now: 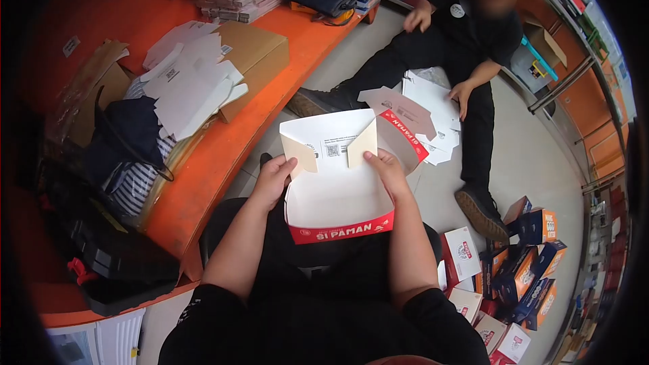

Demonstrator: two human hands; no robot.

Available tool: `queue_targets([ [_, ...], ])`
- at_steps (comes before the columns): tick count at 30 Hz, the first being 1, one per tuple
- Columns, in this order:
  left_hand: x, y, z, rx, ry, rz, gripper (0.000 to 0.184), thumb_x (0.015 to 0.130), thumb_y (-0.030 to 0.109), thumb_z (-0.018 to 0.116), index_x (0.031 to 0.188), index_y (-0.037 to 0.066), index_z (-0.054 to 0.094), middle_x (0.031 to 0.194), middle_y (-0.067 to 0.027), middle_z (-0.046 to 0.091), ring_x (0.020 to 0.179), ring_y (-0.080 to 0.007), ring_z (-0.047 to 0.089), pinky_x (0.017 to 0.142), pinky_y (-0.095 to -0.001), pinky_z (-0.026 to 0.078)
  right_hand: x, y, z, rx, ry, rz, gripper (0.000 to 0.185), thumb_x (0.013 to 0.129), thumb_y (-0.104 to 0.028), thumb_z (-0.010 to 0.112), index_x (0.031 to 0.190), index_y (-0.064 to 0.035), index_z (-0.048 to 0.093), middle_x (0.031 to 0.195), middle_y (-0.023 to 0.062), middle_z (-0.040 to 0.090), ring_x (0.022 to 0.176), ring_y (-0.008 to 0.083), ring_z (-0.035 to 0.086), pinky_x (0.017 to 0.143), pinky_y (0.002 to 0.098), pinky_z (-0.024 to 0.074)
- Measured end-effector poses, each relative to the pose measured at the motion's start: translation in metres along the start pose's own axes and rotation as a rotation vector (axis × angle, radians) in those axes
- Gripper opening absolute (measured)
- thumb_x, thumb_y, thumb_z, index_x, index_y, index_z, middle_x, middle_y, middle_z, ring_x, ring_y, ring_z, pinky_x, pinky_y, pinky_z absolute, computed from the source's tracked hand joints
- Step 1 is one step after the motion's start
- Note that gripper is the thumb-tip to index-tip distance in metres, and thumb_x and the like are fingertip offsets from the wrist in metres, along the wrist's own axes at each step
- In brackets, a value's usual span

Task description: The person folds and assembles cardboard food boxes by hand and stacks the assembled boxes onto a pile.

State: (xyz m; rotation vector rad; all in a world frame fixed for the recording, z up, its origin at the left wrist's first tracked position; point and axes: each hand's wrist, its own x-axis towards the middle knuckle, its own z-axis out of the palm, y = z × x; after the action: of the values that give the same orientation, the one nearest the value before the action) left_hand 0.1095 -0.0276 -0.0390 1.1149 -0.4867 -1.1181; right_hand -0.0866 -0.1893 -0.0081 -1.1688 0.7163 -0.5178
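Pinching, with curled left hand (272, 181) and right hand (387, 172), cream side flaps (300, 156) of a red-and-white cardboard box (338, 204) off the right edge of the orange desk (314, 39), seemingly with base formed, lid (332, 132) not yet closed.

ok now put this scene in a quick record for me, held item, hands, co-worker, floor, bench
held item: open red-and-white carton, lid raised, "SI PAMAN" on front
hands: left hand and right hand hold its opposite sides, thumbs on the cream flaps
co-worker: person in black, seated on floor, one hand at white flat cards
floor: orange-and-blue boxes, white-and-red boxes
bench: orange; holds white card pieces, brown cardboard box
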Motion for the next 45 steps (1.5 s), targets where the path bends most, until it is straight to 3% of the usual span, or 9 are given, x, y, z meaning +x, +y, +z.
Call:
queue_targets([
  [4,0.000,-0.002,-0.006,0.195,-0.015,0.028,0.030,0.094,0.020,0.049,0.113,-0.002,0.054,0.100,-0.0083,0.062,0.082,-0.0116,0.061,0.073,-0.0238,0.048,0.002,0.005,-0.002,0.063,0.023,-0.061,0.034,0.093,-0.029,0.050,0.110,-0.0002,0.056,0.098,0.0074,0.063,0.088,0.0131,0.059,0.079,0.0264,0.0452],
  [10,-0.016,0.003,0.007,0.026,-0.001,0.119,0.029,0.094,0.019,0.049,0.114,-0.001,0.051,0.104,-0.0082,0.059,0.093,-0.0128,0.058,0.082,-0.0243,0.044,-0.013,-0.007,0.003,-0.128,0.035,-0.144,0.036,0.093,-0.026,0.048,0.116,0.0014,0.053,0.105,0.0094,0.060,0.097,0.0154,0.055,0.087,0.0280,0.0408],
  [11,-0.014,0.005,0.007,0.134,0.000,0.272,0.026,0.092,0.014,0.051,0.113,-0.002,0.051,0.104,-0.0085,0.059,0.095,-0.0139,0.057,0.085,-0.0260,0.043,-0.016,-0.008,0.005,-0.191,0.029,-0.147,0.036,0.093,-0.025,0.047,0.117,0.0018,0.053,0.105,0.0096,0.060,0.098,0.0156,0.055,0.087,0.0278,0.0406],
  [17,-0.022,0.021,0.003,0.232,0.121,0.321,0.020,0.086,-0.003,0.047,0.106,-0.004,0.051,0.098,-0.0084,0.060,0.091,-0.0123,0.057,0.082,-0.0245,0.043,-0.042,-0.029,0.007,-0.175,-0.091,-0.126,0.039,0.087,-0.016,0.046,0.123,0.0008,0.049,0.115,0.0090,0.054,0.107,0.0169,0.048,0.094,0.0294,0.0356],
  [20,-0.035,0.039,0.014,0.155,0.088,0.349,0.022,0.084,-0.004,0.050,0.106,-0.002,0.054,0.094,-0.0072,0.060,0.086,-0.0116,0.058,0.078,-0.0239,0.044,-0.057,-0.063,0.007,-0.138,-0.250,-0.146,0.038,0.089,-0.014,0.045,0.125,-0.0018,0.049,0.117,0.0085,0.051,0.108,0.0156,0.047,0.093,0.0291,0.0357],
  [25,-0.051,0.062,0.032,0.705,0.187,0.496,0.023,0.081,0.003,0.063,0.104,0.001,0.060,0.089,-0.0088,0.062,0.075,-0.0147,0.061,0.071,-0.0262,0.048,-0.053,-0.056,0.000,-0.172,-0.168,-0.179,0.029,0.089,-0.004,0.054,0.118,-0.0036,0.054,0.089,-0.0004,0.060,0.082,0.0069,0.054,0.075,0.0204,0.0425],
  [32,-0.076,0.084,0.061,1.089,0.153,0.628,0.019,0.080,0.008,0.064,0.099,0.004,0.063,0.081,-0.0112,0.058,0.070,-0.0238,0.059,0.062,-0.0306,0.046,-0.062,-0.055,0.011,-0.446,-0.118,-0.507,0.032,0.087,-0.006,0.057,0.119,-0.0051,0.053,0.107,0.0061,0.058,0.098,0.0106,0.054,0.084,0.0259,0.0439],
  [38,-0.070,0.081,0.068,1.103,0.096,0.767,0.017,0.081,0.003,0.059,0.097,0.000,0.063,0.081,-0.0149,0.058,0.073,-0.0281,0.057,0.067,-0.0318,0.045,-0.061,-0.055,-0.002,-0.290,-0.202,-0.332,0.030,0.088,-0.006,0.055,0.118,-0.0052,0.054,0.110,0.0064,0.058,0.101,0.0133,0.054,0.087,0.0271,0.0433],
  [45,-0.074,0.077,0.036,0.933,-0.008,0.730,0.015,0.076,-0.004,0.063,0.089,0.003,0.067,0.071,-0.0072,0.055,0.066,-0.0166,0.053,0.058,-0.0266,0.041,-0.053,-0.055,-0.011,-0.283,-0.399,-0.332,0.021,0.087,-0.001,0.053,0.105,-0.0014,0.065,0.106,0.0082,0.065,0.101,0.0148,0.058,0.091,0.0270,0.0431],
])
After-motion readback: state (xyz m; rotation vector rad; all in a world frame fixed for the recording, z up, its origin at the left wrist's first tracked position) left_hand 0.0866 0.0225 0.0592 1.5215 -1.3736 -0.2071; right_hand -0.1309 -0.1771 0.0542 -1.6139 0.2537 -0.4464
